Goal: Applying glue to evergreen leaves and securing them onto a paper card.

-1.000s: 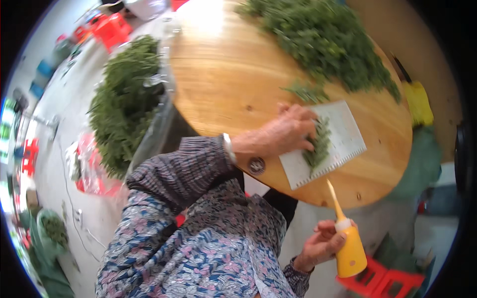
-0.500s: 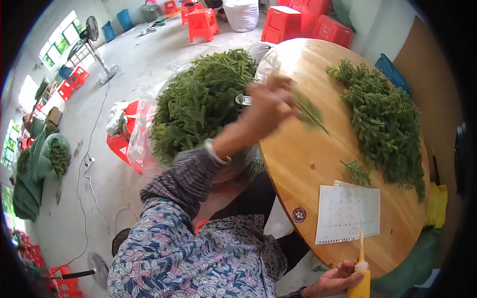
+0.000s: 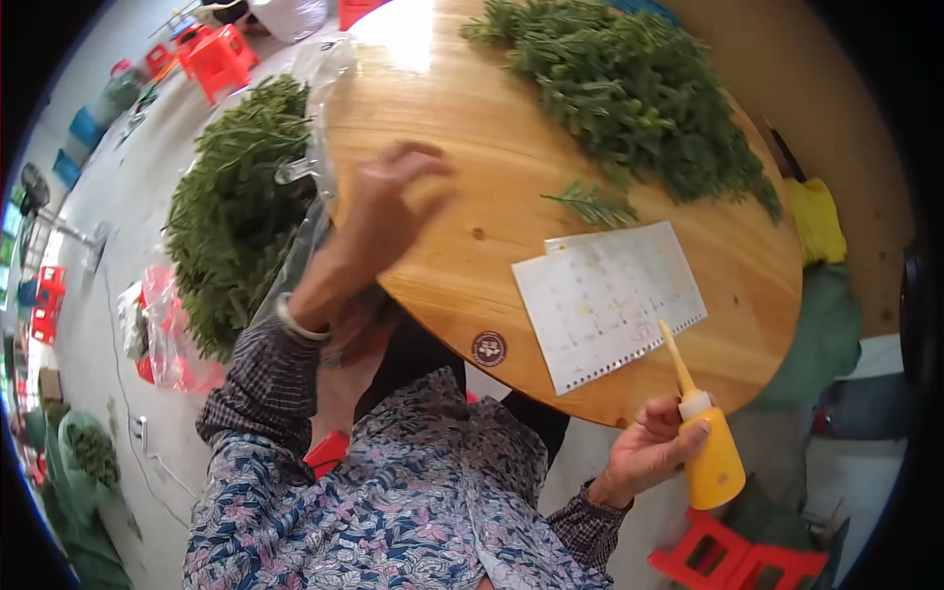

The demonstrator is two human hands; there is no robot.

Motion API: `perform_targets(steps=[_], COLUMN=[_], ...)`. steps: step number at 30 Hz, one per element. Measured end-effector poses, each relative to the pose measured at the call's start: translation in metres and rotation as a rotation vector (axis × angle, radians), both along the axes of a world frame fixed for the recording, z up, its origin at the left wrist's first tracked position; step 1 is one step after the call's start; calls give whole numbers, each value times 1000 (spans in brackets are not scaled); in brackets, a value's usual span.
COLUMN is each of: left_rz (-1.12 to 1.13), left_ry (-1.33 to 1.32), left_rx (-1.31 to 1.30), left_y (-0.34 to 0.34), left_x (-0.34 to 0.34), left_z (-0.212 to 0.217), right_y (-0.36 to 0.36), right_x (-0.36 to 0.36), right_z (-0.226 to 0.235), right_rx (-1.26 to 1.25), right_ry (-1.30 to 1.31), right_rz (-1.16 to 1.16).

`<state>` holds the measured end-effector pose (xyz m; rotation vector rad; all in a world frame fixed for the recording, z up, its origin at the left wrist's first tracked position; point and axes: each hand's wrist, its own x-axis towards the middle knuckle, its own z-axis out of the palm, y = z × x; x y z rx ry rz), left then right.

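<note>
Tabletop (image 3: 423, 128): pale wood with a rounded edge, in front of the person.
Green branches (image 3: 629, 98): heaped across the far right part of the tabletop.
Bagged greenery (image 3: 236, 206): a second bushy mass, in clear plastic (image 3: 322, 108) against the tabletop's left edge.
Paper (image 3: 610, 300): a white sheet, punched along its near edge, flat on the tabletop's near part; its marks are too faint to tell.
Left hand (image 3: 388, 211): blurred, by the tabletop's left edge, fingers bent and thumb apart, with a gap between; nothing shows in the grasp.
Right hand (image 3: 649, 452): wrapped around the bottle, just past the near edge.
Bottle (image 3: 716, 462): yellow, tilted, its spout (image 3: 678, 362) reaching over the paper; whether the tip touches, I cannot tell.
Sprig (image 3: 595, 204): loose, between the heap and the paper.
Sticker (image 3: 489, 348): round, dark red, near the edge.
</note>
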<state>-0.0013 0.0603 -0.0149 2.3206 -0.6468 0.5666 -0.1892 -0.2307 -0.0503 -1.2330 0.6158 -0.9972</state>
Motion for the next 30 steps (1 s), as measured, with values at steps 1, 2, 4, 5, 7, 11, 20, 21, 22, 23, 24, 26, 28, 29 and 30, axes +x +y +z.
perform_targets(steps=[1, 2, 4, 5, 7, 11, 20, 21, 22, 23, 24, 26, 28, 29, 30], left_rz=[-137, -188, -246, -220, -157, -124, -123, -128, -190, -251, -254, -304, -350, -361, -373], left_ry=[61, -24, -151, -162, -171, -143, 22, 36, 27, 16, 27, -5, -46, -130, -216], left_rx=[7, 16, 11, 55, 145, 143, 179, 181, 155, 129, 125, 19, -82, -110, -137], left_y=[-22, -47, -73, -80, -90, -97, -102, -105, -107, -107, -108, -107, -106, -103, -99], left_x=[2, 11, 31, 45, 71, 87, -15, -28, -39, -46, -49, -55, -58, -46, -29], left_z=[-4, -7, -11, -11, -7, 5, 8, 5, 2, 2, 2, 7, 12, 11, 10], right_y=[2, 0, -1, 0, 1, 3, 9, 11, 12, 14, 14, 18, 19, 21, 22], right_x=[-1, 1, 10, 13, 17, 27, 5, 7, 8, 8, 7, 7, 6, 6, 5], right_z=[3, 6, 4, 2, 0, -2, 11, 14, 18, 22, 24, 29, 34, 35, 36], right_rx=[-7, -18, -37, -44, -50, -38, -11, -5, -1, 4, 1, -6, -9, -6, -18], right_ry=[-21, -52, -129, -163, -219, -303, -220, -211, -201, -193, -182, -183, -193, -194, -210], right_rz=[-7, -16, -21, -21, -14, 2, 7, 18, 32, 46, 44, 48, 52, 48, 88])
